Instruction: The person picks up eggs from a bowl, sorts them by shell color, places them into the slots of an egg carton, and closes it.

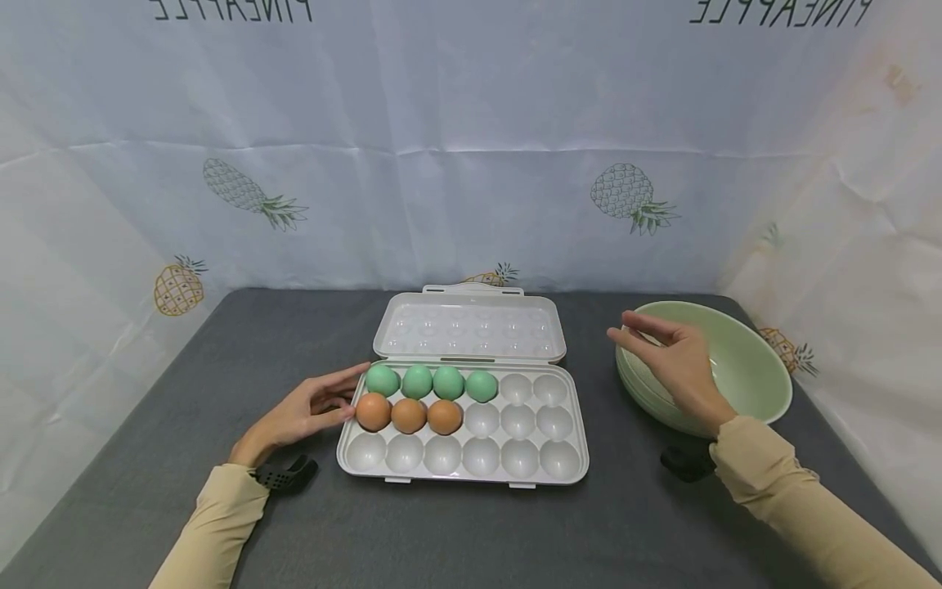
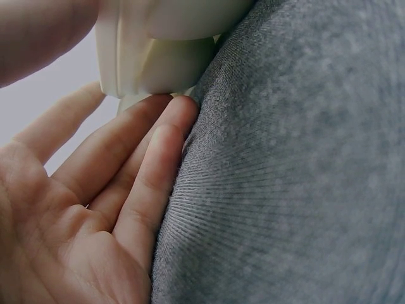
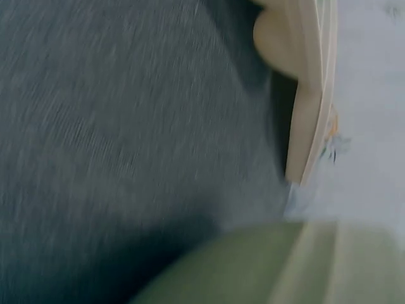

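Observation:
A white egg box lies with its lid folded back behind it. In its back row sit several green eggs, starting from the left; 3 brown eggs fill the left of the middle row. The front row's cups hold nothing. My left hand rests against the box's left side, its fingers extended along the edge, as the left wrist view also shows. Over the left rim of a pale green bowl is my right hand, thumb and fingers apart, with nothing visible between them.
Layered rims show at the bowl's left, so it may be stacked; its interior is partly hidden by my hand. A dark grey cloth covers the table. Pineapple-print curtains hang behind and at both sides.

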A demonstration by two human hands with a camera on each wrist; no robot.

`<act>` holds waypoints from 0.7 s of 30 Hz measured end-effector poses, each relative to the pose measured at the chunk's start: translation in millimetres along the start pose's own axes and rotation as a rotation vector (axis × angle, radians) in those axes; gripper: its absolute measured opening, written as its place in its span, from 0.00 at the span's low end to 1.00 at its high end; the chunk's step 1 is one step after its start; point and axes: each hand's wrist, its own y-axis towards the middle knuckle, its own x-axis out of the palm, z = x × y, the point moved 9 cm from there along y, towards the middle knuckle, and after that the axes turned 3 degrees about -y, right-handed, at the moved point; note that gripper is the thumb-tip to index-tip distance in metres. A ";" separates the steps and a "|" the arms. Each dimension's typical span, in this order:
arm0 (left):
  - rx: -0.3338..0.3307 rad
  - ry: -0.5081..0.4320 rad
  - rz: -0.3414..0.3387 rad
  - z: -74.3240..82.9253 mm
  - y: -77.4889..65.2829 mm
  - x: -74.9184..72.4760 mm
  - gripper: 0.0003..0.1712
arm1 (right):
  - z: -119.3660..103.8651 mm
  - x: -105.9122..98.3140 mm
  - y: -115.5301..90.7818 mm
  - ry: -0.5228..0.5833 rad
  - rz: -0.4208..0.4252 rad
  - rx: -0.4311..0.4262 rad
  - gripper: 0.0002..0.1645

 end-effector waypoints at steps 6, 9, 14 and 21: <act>-0.004 -0.003 0.007 -0.8 0.4 -0.2 0.37 | 13.9 -24.0 5.6 0.015 0.041 -0.016 0.32; 0.006 -0.003 0.002 0.8 0.0 -0.2 0.37 | 21.8 -33.5 8.7 0.027 0.049 -0.027 0.31; -0.006 -0.005 0.001 1.0 0.2 -0.4 0.37 | 33.6 -49.2 12.1 0.018 0.083 -0.062 0.29; -0.028 0.010 0.010 -2.8 0.2 -0.4 0.37 | 51.3 -62.4 15.6 0.028 0.075 -0.039 0.27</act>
